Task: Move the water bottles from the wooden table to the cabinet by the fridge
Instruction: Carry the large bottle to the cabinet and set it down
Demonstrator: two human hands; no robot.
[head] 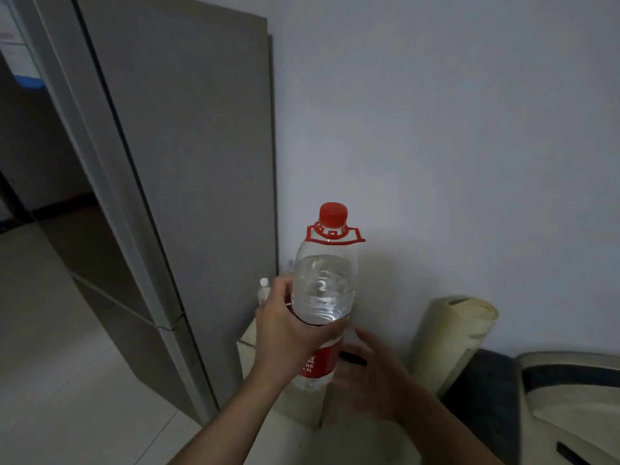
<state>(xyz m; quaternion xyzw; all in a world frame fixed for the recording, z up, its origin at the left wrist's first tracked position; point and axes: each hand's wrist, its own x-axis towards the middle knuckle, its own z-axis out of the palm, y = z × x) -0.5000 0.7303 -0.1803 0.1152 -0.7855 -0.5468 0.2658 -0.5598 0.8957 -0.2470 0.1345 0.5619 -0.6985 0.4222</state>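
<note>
A large clear water bottle with a red cap, red carry handle and red label is held upright above a low pale cabinet beside the grey fridge. My left hand grips the bottle around its middle. My right hand is by the bottle's lower right side with fingers spread; whether it touches the bottle is unclear. A smaller bottle with a white cap stands on the cabinet behind my left hand, against the fridge.
A rolled cream mat leans against the white wall to the right. A dark and cream sofa edge fills the lower right. Light floor tiles spread to the left of the fridge.
</note>
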